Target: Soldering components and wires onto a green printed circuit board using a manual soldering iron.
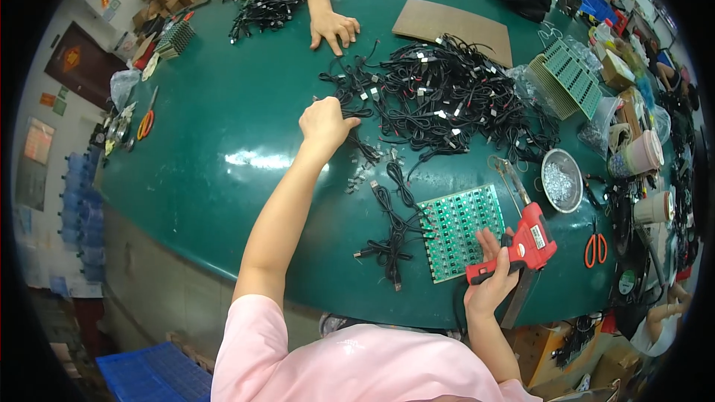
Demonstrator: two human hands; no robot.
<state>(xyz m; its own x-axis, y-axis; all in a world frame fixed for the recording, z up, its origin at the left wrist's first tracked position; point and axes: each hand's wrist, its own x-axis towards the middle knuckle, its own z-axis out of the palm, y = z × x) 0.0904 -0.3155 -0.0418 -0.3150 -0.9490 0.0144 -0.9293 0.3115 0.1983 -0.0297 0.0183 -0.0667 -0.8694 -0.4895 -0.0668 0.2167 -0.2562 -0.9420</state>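
My left hand (325, 123) is closed at the left edge of a big heap of black USB cables (447, 97). A black cable runs into its fingers, whose tips are hidden. In my right hand (491, 283) rests a red soldering gun (530, 240), its metal tip pointing away from me. Just left of the gun lies a green panel of small circuit boards (462, 231). Several coiled black cables (391, 242) reach its left edge, some seemingly joined to it. Small clear pieces (361, 173) are scattered between the heap and the panel.
Across the green table (201, 104), another person's hand (334, 30) lies near a second cable pile (272, 4). A metal bowl of small clear pieces (561, 181), orange-handled scissors (595, 247) and stacked circuit panels (570, 78) stand at right. A brown board (454, 26) lies behind the heap.
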